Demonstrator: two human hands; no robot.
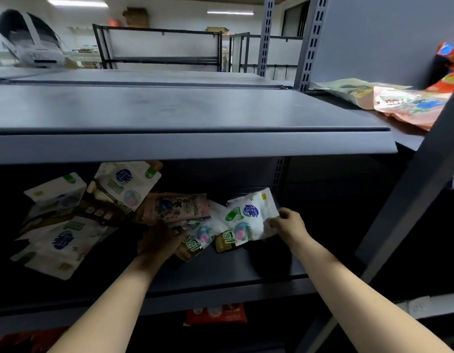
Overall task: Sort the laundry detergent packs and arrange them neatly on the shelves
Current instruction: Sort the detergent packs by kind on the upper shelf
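Observation:
Several detergent packs lie jumbled on the dark middle shelf [220,271]. My right hand [288,222] pinches the right edge of a white pack with a blue logo [251,215], tilted up near the shelf's right upright. My left hand [158,240] reaches into the pile, fingers resting on a white pack with gold trim [195,240] just below a pink pack [175,206]. More white packs lie at the left [57,244] and lean at the back [126,182]. In the shadow I cannot tell whether the left fingers curl round anything.
The grey upper shelf [169,108] juts out above the pile. Orange and green bags [399,103] lie on the shelf at the upper right. A slanted upright [409,189] stands at the right. Red packs [215,313] sit on the lower shelf.

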